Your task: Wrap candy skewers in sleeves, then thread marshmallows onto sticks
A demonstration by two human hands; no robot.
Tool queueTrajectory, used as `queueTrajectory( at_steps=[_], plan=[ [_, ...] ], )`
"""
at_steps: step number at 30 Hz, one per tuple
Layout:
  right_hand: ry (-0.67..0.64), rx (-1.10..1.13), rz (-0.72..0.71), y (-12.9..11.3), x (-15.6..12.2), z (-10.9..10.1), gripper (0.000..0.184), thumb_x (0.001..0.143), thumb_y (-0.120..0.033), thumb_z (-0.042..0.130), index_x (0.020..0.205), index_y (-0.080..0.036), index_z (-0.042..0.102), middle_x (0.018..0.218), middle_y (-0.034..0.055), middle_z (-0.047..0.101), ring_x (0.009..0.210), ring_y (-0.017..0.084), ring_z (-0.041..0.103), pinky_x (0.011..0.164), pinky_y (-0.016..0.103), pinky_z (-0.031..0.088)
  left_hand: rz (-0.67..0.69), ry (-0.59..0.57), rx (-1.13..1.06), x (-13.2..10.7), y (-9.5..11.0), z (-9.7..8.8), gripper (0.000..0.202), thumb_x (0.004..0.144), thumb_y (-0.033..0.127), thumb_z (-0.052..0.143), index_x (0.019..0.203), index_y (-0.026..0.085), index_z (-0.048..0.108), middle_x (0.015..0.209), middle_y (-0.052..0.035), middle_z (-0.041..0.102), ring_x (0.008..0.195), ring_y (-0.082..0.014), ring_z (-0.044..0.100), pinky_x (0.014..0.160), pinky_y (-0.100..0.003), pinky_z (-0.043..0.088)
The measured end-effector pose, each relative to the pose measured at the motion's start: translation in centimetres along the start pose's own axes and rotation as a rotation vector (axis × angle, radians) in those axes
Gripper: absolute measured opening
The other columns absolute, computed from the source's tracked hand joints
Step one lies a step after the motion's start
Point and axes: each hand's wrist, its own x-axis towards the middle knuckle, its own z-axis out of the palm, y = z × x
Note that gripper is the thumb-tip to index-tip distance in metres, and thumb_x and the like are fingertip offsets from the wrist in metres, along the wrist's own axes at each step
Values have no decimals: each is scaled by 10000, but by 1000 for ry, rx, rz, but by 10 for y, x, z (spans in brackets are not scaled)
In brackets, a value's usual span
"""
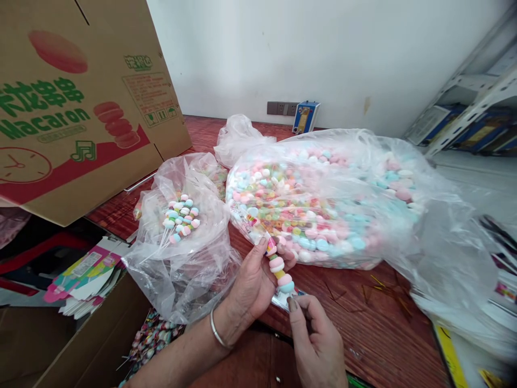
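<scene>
Above the near edge of a red wood-grained table [335,293], a candy skewer [277,264] hangs slantwise between a worker's two hands. The left hand [254,283] curls loosely around its upper part; the right hand [317,337] pinches its lower end between thumb and fingertip, whether on stick or film cannot be told. The puffy sweets look light, soft and easily dented, so the stick end would be the safest hold. Lower left, a cardboard box [99,335] appears to contain sweets on sticks [155,339]. Beyond, a smaller clear bag [151,258] bears a cluster of skewers [181,215], beside a large clear bag [404,221] full of pastel sweets and colored rings. Behind stands a printed carton [157,156], contents hidden.
</scene>
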Motion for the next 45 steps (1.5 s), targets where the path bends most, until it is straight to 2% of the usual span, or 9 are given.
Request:
queueTrajectory(
  at_steps=[5,11,17,24,27,33,40,42,45],
  plan=[
    [123,-17,-16,-5,-3,6,272,964,-410,509,827,-209,631,715,-4,642,615,148,565,614,230,434,-46,-23,-23,-5,-5,6,216,869,345,689,821,140,643,807,-29,630,770,-143,630,811,-319,550],
    [45,52,-23,-7,3,3,285,957,-406,515,789,-203,621,681,-2,626,596,143,558,566,216,440,-80,-86,41,-9,-18,1,205,901,323,634,836,130,651,827,-37,632,785,-165,649,811,-324,531],
    [73,230,100,-8,12,-2,339,930,-479,545,751,-197,600,664,1,579,610,148,518,574,235,430,-136,-152,260,-9,-16,-11,363,887,386,664,1138,125,652,1108,-138,703,976,-227,683,890,-347,511],
    [103,216,113,-7,17,-11,347,922,-488,550,739,-198,597,635,-12,538,571,134,472,542,231,399,288,67,597,8,18,-14,382,861,504,673,1019,160,620,920,-66,714,798,-169,691,750,-285,531],
    [99,157,66,-9,20,-12,337,927,-474,547,752,-194,613,638,-9,564,577,135,501,536,219,409,305,44,421,26,32,3,331,810,401,763,984,160,618,979,-61,699,895,-169,687,823,-285,537],
    [55,47,-132,-11,29,-9,220,960,-335,530,874,-187,668,732,12,671,645,141,630,591,202,491,-46,-26,131,52,36,29,218,832,263,745,971,126,647,810,-39,662,690,-133,646,752,-316,570],
    [358,-413,-589,-4,31,-17,181,946,-199,571,1065,-156,702,761,42,714,595,136,644,577,215,451,-53,12,-21,44,19,35,65,901,178,646,931,122,635,662,32,545,569,-72,549,652,-239,533],
    [259,-298,-464,-6,29,-20,159,961,-249,554,966,-176,695,723,26,706,567,134,630,560,218,440,-76,-44,-41,41,16,35,109,933,225,614,944,118,632,663,32,537,567,-71,539,642,-231,522],
    [39,46,-51,-11,28,-22,295,967,-416,529,815,-193,647,607,-10,594,518,127,534,492,219,392,-119,-91,-50,39,13,32,169,945,287,602,985,125,632,654,39,515,571,-80,533,647,-245,520]
  ],
)
